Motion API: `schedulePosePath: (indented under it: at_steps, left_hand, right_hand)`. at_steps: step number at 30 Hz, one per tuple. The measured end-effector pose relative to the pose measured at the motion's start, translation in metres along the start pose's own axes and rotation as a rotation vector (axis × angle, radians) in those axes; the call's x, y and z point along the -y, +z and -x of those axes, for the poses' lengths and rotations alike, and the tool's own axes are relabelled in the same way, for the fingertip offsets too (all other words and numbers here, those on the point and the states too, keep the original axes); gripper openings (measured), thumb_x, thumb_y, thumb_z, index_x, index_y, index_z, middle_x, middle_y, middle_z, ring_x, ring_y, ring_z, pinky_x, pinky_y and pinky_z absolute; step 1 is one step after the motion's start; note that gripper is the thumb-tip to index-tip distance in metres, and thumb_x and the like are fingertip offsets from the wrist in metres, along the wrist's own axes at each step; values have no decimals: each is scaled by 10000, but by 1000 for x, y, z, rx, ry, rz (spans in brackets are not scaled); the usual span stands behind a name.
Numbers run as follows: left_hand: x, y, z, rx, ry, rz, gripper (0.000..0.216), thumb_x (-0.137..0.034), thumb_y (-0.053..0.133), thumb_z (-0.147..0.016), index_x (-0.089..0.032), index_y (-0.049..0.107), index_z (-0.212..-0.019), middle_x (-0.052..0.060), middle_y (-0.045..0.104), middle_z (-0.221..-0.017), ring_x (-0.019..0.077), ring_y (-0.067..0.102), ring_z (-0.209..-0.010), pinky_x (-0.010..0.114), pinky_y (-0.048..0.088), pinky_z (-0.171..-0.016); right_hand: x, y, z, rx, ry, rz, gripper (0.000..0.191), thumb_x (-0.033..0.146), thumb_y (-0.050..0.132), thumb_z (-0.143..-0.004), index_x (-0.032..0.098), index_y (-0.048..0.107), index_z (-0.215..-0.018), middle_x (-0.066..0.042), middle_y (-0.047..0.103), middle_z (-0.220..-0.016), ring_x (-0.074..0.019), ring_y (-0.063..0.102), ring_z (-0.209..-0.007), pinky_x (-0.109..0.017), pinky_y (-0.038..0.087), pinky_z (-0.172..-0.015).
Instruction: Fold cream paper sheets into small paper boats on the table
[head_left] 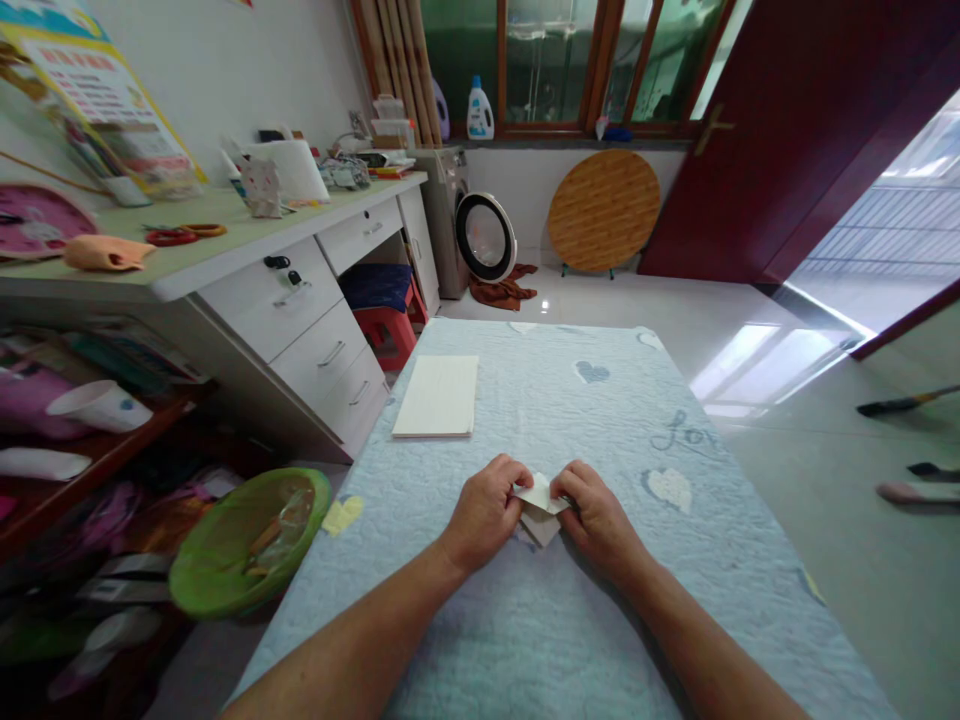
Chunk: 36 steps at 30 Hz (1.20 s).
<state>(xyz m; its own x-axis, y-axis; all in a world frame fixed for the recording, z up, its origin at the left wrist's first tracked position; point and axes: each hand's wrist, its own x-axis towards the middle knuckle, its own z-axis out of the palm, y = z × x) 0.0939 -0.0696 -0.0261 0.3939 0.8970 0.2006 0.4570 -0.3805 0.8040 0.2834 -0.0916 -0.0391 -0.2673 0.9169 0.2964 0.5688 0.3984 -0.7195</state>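
A small folded piece of white paper [541, 502] sits between both hands, just above the pale blue quilted cloth [570, 420] covering the table. My left hand [486, 508] pinches its left edge with curled fingers. My right hand [596, 512] pinches the right edge the same way. Part of the paper hangs down below the fingers. A flat stack of cream paper sheets [438, 396] lies on the cloth farther away, to the left of my hands.
A green bin [244, 540] with scraps stands on the floor at the table's left. A white desk with drawers [300, 300] runs along the left wall. A washing machine [472, 235], a round wooden tabletop [604, 210] and a dark red door [787, 130] stand beyond.
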Motion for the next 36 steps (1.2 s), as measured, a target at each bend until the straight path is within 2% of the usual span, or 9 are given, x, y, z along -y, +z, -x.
schedulePosePath:
  at_steps: [5, 9, 13, 16, 21, 27, 30, 33, 36]
  left_hand:
    - [-3, -3, -1, -33, -41, 106, 229, -23, 485, -703, -185, 595, -823, -4, 557, -831, 116, 513, -679, 236, 385, -645]
    - [-4, -1, -1, 7, -281, 457, 94, -152, 556, -774, -184, 571, -860, -51, 506, -630, 74, 415, -474, 190, 287, -476]
    - [-5, -2, -3, 54, -407, 664, 228, -334, 678, -775, -186, 542, -881, -81, 474, -526, 60, 379, -416, 174, 208, -438]
    - [-7, -5, -3, 78, -366, 708, 287, -369, 724, -752, -177, 542, -864, -68, 502, -561, 56, 392, -446, 175, 235, -462]
    - [-7, -9, 1, 132, -250, 692, 267, -375, 667, -828, -193, 559, -990, -44, 529, -662, 84, 469, -542, 191, 318, -521]
    - [-12, -12, 3, 118, 17, 430, 106, -229, 502, -929, -202, 603, -944, 52, 608, -1001, 171, 581, -904, 292, 461, -814]
    - [-14, -14, 3, 125, 97, 365, 188, -143, 448, -914, -212, 592, -1012, 63, 598, -1090, 189, 577, -992, 326, 462, -894]
    - [-15, -16, 6, 145, 164, 309, 354, -68, 440, -853, -229, 545, -1150, 78, 541, -1239, 180, 583, -1008, 317, 482, -876]
    - [-14, -16, 8, 189, 213, 194, 450, -20, 477, -776, -243, 551, -1161, 80, 485, -1327, 176, 590, -1020, 295, 494, -843]
  right_hand:
    - [3, -6, 0, 1, 6, -68, 237, 15, 467, -753, 209, 543, -865, -20, 515, -856, -170, 495, -787, -279, 395, -702]
    - [7, -10, -1, -12, 0, -178, 247, 22, 460, -772, 212, 563, -891, -18, 534, -873, -151, 498, -756, -268, 400, -683]
    - [8, -8, -2, -56, 22, -280, 191, 54, 459, -779, 214, 540, -845, -16, 546, -866, -146, 489, -743, -267, 388, -664]
    - [8, -7, -2, -64, 97, -383, 138, 86, 470, -769, 218, 502, -797, -7, 547, -833, -150, 502, -752, -266, 385, -648]
    - [5, -6, -3, -93, 301, -551, 69, 173, 537, -761, 220, 486, -767, 26, 513, -712, -132, 465, -641, -247, 363, -569]
    - [4, -8, -4, -115, 483, -639, 92, 200, 553, -697, 214, 503, -774, 40, 535, -635, -108, 441, -536, -221, 310, -487]
    - [5, -8, -5, -117, 526, -675, 110, 213, 570, -693, 216, 497, -776, 60, 505, -580, -97, 412, -489, -213, 275, -460]
    - [7, -8, -5, -124, 545, -719, 127, 232, 582, -693, 218, 483, -772, 65, 504, -580, -99, 440, -494, -212, 297, -465]
    - [9, -8, -6, -123, 552, -755, 145, 241, 579, -682, 219, 479, -784, 53, 541, -628, -109, 492, -525, -221, 346, -489]
